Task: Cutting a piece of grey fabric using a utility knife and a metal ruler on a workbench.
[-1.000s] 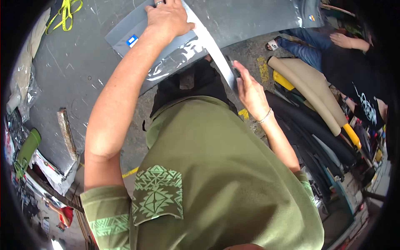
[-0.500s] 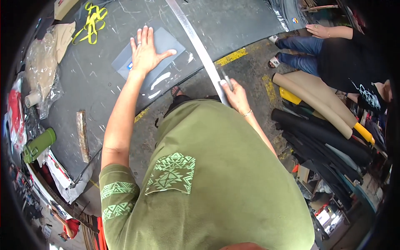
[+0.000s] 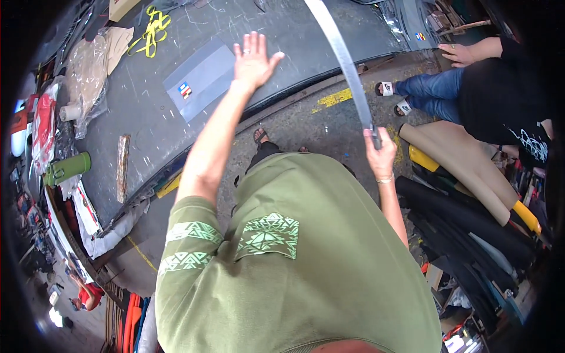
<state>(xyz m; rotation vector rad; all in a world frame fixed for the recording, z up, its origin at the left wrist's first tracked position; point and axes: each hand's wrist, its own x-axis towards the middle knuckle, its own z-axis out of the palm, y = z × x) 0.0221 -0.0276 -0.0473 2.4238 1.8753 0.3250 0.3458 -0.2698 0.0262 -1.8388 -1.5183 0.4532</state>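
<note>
My left hand (image 3: 254, 67) is spread, palm down, over the dark table (image 3: 282, 70) at the right end of a grey translucent sheet (image 3: 203, 73). Whether it presses on the surface I cannot tell. A small coloured label (image 3: 185, 90) shows on the sheet. My right hand (image 3: 381, 152) is closed round the near end of a long metal ruler (image 3: 347, 62), which reaches out past the table's edge and over the far part of the tabletop. A dark grey piece shows at the fingers on the ruler's end; its kind is unclear.
On the table lie a yellow strap (image 3: 154, 32), plastic-wrapped brown material (image 3: 88, 70), a worn wooden strip (image 3: 122, 167) and a green cylinder (image 3: 69, 168). To the right, a person (image 3: 488, 88) stands behind brown and black rolls (image 3: 459, 167) on the floor.
My left hand has shifted right, off the middle of the sheet, uncovering its label. My right hand has swung the ruler to the right. The head view has also turned slightly.
</note>
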